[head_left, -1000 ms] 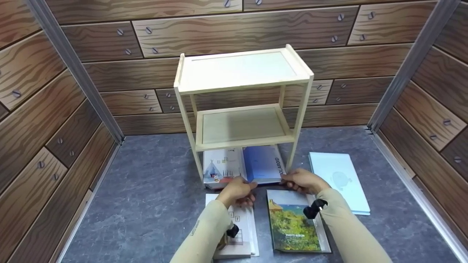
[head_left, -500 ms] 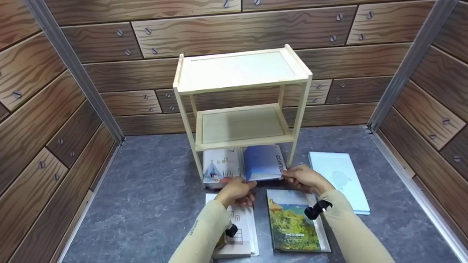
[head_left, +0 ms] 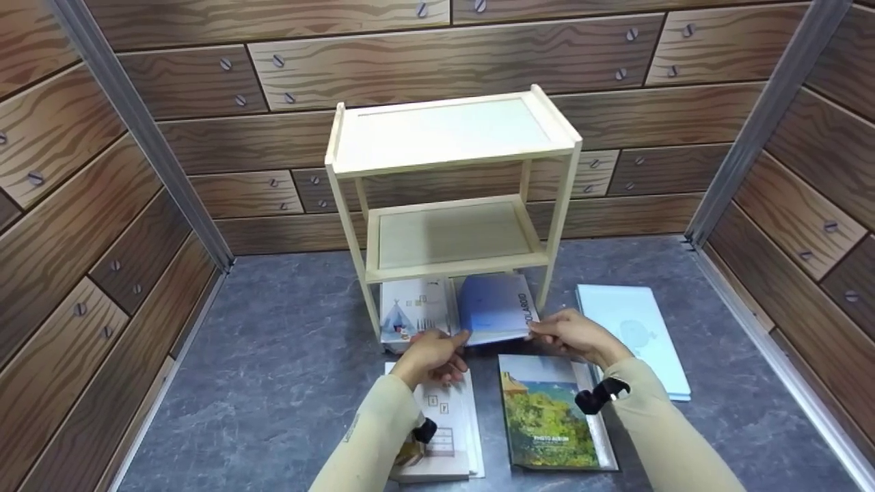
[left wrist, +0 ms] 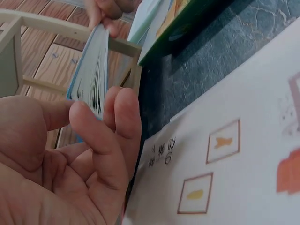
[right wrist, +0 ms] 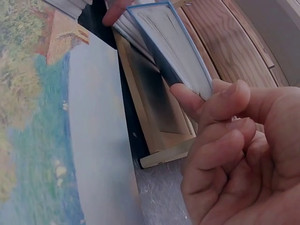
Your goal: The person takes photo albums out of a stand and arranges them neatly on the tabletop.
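A blue photo album (head_left: 495, 307) marked "POLAROID" lies in the lowest level of a pale wooden shelf rack (head_left: 458, 271), its near edge tilted up. My left hand (head_left: 429, 357) pinches its near left corner between thumb and fingers. The near right corner is pinched by my right hand (head_left: 577, 335). In the right wrist view, the album's page edges (right wrist: 173, 42) show above a bare part of the bottom shelf (right wrist: 161, 101). Beside it on the left lies a white album (head_left: 413, 318) with a tent picture.
In front of the rack lie a white album (head_left: 448, 410) with small framed drawings, partly under my left arm, and a green landscape photo album (head_left: 550, 424). A pale blue album (head_left: 632, 328) rests on the floor to the right. Wood-patterned walls (head_left: 437, 61) enclose the space.
The blue album has shifted slightly right, and its near edge has risen off the shelf. My left hand has moved a little left, my right hand slightly right.
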Demonstrator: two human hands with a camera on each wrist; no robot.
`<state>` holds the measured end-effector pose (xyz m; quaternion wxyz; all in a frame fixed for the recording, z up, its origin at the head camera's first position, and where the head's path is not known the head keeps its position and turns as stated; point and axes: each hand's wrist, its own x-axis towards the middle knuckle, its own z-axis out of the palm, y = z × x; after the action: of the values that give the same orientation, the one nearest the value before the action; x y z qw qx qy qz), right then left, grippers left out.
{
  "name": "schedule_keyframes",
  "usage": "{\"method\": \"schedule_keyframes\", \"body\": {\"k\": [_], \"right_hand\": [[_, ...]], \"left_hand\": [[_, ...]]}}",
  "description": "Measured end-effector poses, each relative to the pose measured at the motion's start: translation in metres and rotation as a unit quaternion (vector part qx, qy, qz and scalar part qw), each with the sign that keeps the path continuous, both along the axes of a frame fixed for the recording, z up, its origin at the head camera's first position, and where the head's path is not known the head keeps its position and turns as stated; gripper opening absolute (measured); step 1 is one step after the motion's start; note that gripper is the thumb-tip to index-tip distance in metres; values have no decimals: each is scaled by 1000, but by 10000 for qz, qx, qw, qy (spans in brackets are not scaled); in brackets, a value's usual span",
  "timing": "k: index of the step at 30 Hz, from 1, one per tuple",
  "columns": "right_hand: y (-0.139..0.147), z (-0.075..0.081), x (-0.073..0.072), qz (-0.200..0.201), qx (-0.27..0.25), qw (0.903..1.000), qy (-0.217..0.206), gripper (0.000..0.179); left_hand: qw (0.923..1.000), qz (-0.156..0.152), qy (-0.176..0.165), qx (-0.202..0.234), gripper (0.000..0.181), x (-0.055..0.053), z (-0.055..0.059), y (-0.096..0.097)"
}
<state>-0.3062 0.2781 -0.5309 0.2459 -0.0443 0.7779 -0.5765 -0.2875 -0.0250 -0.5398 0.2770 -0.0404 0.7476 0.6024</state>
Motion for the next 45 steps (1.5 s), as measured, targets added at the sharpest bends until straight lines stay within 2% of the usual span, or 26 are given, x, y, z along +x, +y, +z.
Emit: {"method": "schedule_keyframes", "body": {"k": [5,10,18,23,27,37,42,45], "right_hand": [[-1,-1,5,61,131,9999,3,39],[-4,-3,10,179,128,9996,155,38],[-6,1,16,237,234,9991,268,39],[-6,3,22,167,407,9986,309,41],[-10,4,28,137,474,9983,313,41],[-24,10,45,233,376,9973,579,39],[-32,11,53,289,295,9965,726,38],[-37,10,58,337,227,9959,809,41]], "left_hand": [[9998,157,-114,93,43,0,-2,-3],[9996,252,-146,48,44,1,-2,-5],[9999,109,-77,97,57,3,-2,-8],[10000,31,49,65,57,5,1,-10],[9999,1,149,-10,52,9,5,-13],[9993,-54,358,72,60,24,11,-23],[9984,147,519,181,70,32,12,-28],[9974,241,681,44,65,37,13,-33]]}}
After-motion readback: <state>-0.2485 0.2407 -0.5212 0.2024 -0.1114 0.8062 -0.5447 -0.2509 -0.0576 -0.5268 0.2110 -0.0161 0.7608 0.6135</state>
